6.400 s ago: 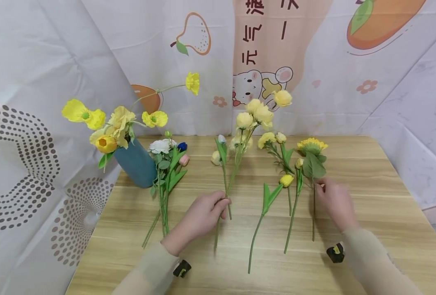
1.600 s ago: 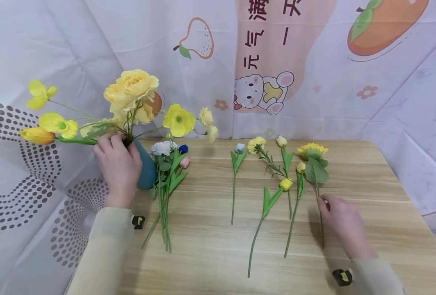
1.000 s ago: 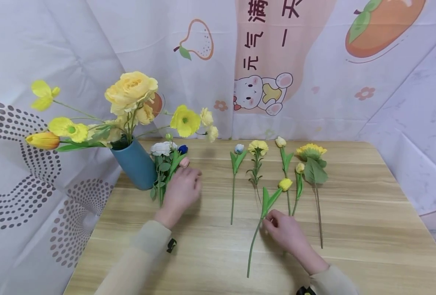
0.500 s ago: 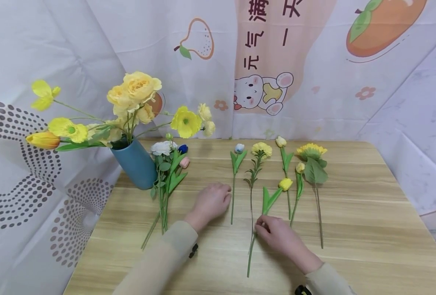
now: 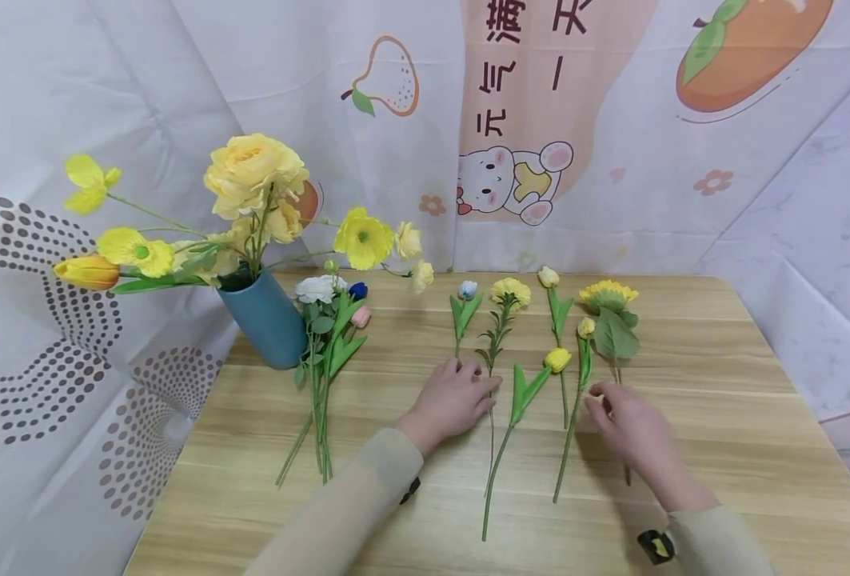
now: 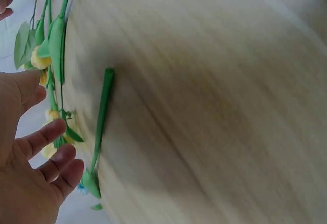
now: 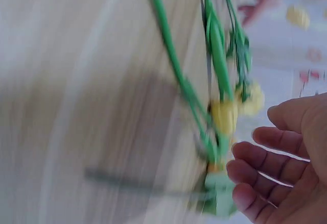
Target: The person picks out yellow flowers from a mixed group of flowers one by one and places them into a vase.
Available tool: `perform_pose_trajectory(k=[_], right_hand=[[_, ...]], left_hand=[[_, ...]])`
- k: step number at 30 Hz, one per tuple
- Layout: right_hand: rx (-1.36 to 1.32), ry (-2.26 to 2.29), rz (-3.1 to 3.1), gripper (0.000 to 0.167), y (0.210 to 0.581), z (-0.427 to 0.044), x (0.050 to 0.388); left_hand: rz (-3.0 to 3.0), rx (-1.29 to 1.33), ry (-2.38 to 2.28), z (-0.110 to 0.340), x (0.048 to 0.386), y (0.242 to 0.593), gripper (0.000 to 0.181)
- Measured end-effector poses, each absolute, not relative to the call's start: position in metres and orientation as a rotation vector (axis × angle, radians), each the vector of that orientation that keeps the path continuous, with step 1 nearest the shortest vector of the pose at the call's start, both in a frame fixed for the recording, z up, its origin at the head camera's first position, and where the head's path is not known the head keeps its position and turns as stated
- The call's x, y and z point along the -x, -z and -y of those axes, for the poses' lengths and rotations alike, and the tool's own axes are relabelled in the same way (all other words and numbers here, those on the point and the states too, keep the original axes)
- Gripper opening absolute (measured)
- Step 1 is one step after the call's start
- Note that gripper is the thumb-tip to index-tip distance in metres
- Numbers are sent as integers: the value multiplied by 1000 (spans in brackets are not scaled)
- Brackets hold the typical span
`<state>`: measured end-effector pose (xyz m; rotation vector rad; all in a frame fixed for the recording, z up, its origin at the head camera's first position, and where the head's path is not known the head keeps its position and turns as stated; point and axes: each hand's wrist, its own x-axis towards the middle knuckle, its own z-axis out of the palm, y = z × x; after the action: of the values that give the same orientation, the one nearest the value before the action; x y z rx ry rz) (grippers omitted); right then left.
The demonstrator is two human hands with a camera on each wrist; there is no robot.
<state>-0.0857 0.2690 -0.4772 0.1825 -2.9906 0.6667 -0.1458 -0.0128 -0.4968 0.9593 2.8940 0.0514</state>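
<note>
Both hands have moved to the person's right since half a second ago: the left hand [image 5: 449, 402] from beside the blue tulip's stem to over it, the right hand [image 5: 629, 424] from the yellow tulip's stem to the gap beside the sunflower. Nearest, pale sleeves [image 5: 716, 540] reach in from the bottom edge over the wooden table [image 5: 576, 544], a small black gadget [image 5: 656, 547] just beside the right one. Next comes the stem end of the yellow tulip [image 5: 519, 392], which lies slanting between the hands. The left hand's fingers are spread and relaxed, holding nothing; they reach across the stem of the ruffled yellow flower [image 5: 511, 294], though whether they touch it I cannot tell. The right hand's fingers are loosely bent around nothing, with thumb and forefinger just beside the stem of the yellow bud [image 5: 586, 328]; contact there is unclear too. Farther back lie the heads of the blue tulip [image 5: 468, 290], a cream tulip [image 5: 548, 277] and the sunflower [image 5: 615, 334]. Well to the left lies a bunch of white, blue and pink flowers [image 5: 321, 324], next to a blue vase [image 5: 265, 320] full of yellow flowers [image 5: 255, 172]. Behind everything hangs a white cloth [image 5: 381, 160] printed with fruit and a bear.
</note>
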Motion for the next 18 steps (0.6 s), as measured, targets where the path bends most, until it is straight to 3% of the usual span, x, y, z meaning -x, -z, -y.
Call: perform_pose_trajectory(k=[9,18], right_hand=[[-34,-546,2995,43,490,-327,89],[51,-550,3142,66,506,-352,87]], left_hand=[[-2911,-935,33,11,144,505,36],[-3098,-951,-8,17,147,506,28]])
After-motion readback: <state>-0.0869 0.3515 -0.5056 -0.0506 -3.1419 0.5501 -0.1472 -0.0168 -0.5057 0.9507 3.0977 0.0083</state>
